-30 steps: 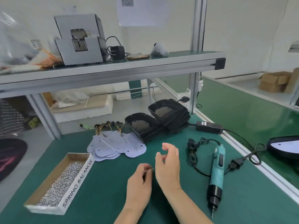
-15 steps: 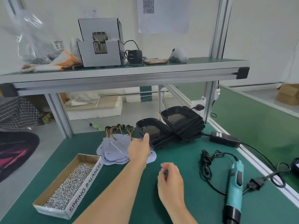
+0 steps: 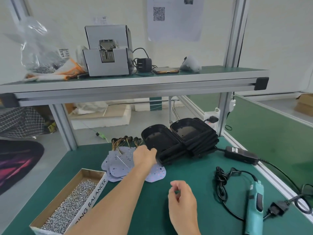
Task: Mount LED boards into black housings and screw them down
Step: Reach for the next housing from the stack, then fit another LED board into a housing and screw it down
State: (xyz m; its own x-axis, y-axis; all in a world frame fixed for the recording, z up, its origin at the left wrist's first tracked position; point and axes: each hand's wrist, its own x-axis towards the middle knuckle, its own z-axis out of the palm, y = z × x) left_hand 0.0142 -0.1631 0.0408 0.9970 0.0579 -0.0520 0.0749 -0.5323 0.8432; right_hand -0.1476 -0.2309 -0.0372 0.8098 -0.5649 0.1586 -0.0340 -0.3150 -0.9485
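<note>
Left hand (image 3: 144, 155) has moved off the LED boards (image 3: 116, 164) to the near-left rim of the left housing stack (image 3: 159, 141). Knuckles touch the rim and the fingers curl out of sight behind the hand, so can't tell if the grip has closed on it. Right hand (image 3: 183, 200) has barely shifted: it hovers over the worktop (image 3: 194, 170), fingers loosely curled, thumb near forefinger, nothing visible in that grip. LED boards lie in a fanned pile just left of the housings, wires at the far side, left forearm across the pile. Second housing stack (image 3: 191, 131) sits against the first on its right. Screw box (image 3: 94, 189) near left, teal electric screwdriver (image 3: 254, 212) lying flat near right.
</note>
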